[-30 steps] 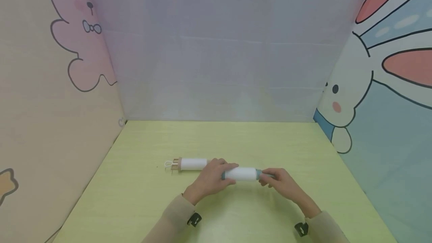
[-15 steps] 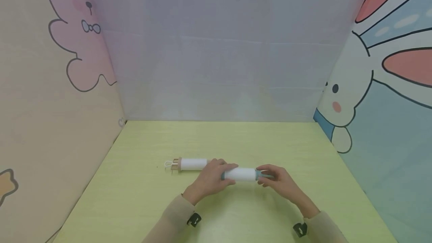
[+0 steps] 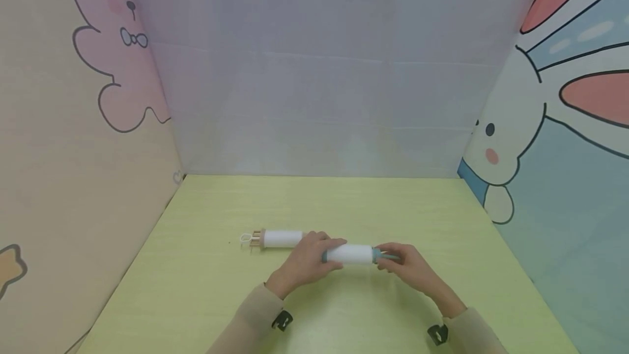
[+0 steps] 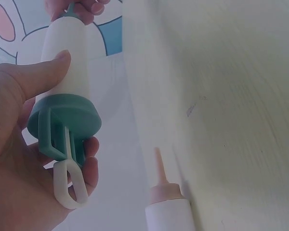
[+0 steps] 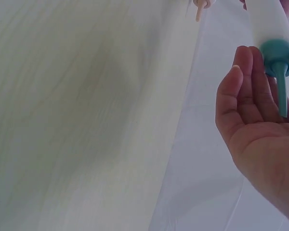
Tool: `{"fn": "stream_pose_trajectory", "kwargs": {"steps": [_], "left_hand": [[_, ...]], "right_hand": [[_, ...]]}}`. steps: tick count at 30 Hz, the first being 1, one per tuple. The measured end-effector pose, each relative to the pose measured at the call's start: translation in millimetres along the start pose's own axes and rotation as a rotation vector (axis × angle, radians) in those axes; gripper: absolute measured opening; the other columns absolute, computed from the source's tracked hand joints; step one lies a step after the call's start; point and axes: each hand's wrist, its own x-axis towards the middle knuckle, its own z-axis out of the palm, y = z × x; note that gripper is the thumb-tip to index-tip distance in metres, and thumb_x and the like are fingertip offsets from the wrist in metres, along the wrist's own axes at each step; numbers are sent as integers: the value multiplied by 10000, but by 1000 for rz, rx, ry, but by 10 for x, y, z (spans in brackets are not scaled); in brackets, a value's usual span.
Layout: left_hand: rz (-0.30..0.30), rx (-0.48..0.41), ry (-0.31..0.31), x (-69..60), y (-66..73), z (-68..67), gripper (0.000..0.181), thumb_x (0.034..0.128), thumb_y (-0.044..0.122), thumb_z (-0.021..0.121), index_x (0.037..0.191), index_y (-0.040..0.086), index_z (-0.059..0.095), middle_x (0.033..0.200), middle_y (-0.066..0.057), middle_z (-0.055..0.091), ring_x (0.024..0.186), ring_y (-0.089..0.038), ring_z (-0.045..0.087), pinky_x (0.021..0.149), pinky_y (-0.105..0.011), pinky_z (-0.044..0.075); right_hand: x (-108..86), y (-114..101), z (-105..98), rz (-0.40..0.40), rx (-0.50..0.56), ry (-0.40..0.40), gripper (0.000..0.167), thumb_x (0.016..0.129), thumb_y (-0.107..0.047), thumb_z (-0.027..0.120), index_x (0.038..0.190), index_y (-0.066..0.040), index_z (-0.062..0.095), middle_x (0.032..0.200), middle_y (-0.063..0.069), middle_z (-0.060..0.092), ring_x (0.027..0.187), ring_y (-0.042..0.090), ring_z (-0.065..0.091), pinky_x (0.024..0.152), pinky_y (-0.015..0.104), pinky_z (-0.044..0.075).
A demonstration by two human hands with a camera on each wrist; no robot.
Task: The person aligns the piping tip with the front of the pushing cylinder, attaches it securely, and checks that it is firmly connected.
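Observation:
My left hand [image 3: 308, 258] holds a white-barrelled icing syringe [image 3: 350, 254] sideways above the table, fingers and thumb curled round the barrel. In the left wrist view its teal end cap [image 4: 65, 114] and white looped plunger handle [image 4: 70, 185] face the camera. At the other end, my right hand [image 3: 408, 265] pinches the teal nozzle cap [image 5: 276, 49] between fingers and thumb. The slim teal nozzle [image 5: 282, 91] points in over the right palm. Behind the left hand lies a second syringe [image 3: 282, 239] with pinkish-beige ends, partly hidden; its nozzle [image 4: 161, 166] shows in the left wrist view.
Both syringes are over a light yellow-green table [image 3: 324, 201]. A pale curtain [image 3: 314, 70] hangs behind it. Printed cloth walls with cartoon animals, including a rabbit [image 3: 506, 146], stand at both sides.
My right fingers have loosened from around the nozzle, spread, and closed in again at the teal cap. The left hand and both syringes stay nearly in place.

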Motion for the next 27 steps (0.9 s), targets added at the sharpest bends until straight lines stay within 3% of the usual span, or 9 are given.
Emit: {"fn": "stream_pose_trajectory", "kwargs": {"steps": [5,12,14,21,27], "left_hand": [[0,-1,2,-3,-10,10,478,836,346,737,1281,216,622,1045,4,622,921,-177,528,791,-351,418],[0,0,4,-8,-9,12,470,832,334,743,1274,221,626,1029,6,622,903,-170,521,781,-343,410],[1,3,5,-7,-9,13,467,831,337,743,1269,221,629,1023,8,620,895,-166,518,775,-339,408],[-17,7,-12,-15,0,2,468,841,367,728,1275,223,626,1048,12,618,915,-164,517,789,-340,412],[-21,-1,-15,-9,-4,-3,475,839,365,730,1278,217,626,1060,7,621,915,-169,514,786,-344,410]], "right_hand": [[-4,-22,-1,11,-49,-15,300,996,-176,519,1132,72,620,946,108,688,824,292,656,683,425,527],[5,0,23,18,-86,-1,337,1015,-211,481,1162,64,611,948,131,671,811,291,651,683,432,530],[9,7,29,19,-70,10,341,1003,-212,510,1201,55,585,990,153,659,823,317,652,687,451,529],[-6,29,33,-47,-31,46,490,844,-122,736,1272,-12,527,1199,219,564,948,340,627,761,345,527],[-11,11,23,-86,-11,51,472,808,-8,742,1231,-18,533,1189,218,567,926,364,628,756,384,530]]}}
